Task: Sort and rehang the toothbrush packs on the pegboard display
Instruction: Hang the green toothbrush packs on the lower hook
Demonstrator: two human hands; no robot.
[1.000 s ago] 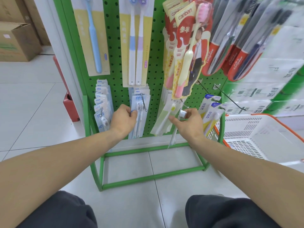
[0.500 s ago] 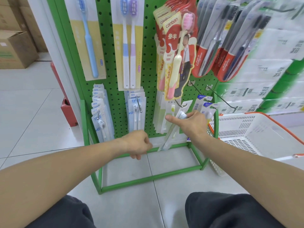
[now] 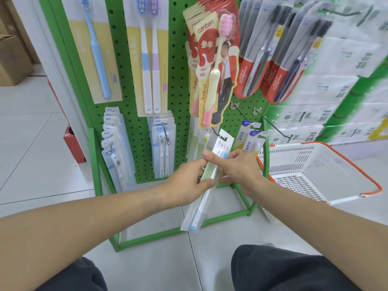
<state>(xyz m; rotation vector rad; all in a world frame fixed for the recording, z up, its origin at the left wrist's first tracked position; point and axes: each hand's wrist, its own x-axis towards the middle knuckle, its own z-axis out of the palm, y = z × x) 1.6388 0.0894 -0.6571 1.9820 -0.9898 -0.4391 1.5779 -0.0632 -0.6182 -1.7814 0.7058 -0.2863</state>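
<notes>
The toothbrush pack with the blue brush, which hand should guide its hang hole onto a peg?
Probably the right hand. It pinches the toothbrush pack just below the hang hole, nearest the peg. The left hand holds the middle, better for steadying.

Bright, even indoor light; soft shadows only.
Wide-angle bend at edges. Green perforated metal pegboard (image 3: 178, 85) centre sharp; stacked white-and-green cartons (image 3: 340, 85) at right smeared by blur. Mild glare on glossy white floor tiles (image 3: 31, 127).
</notes>
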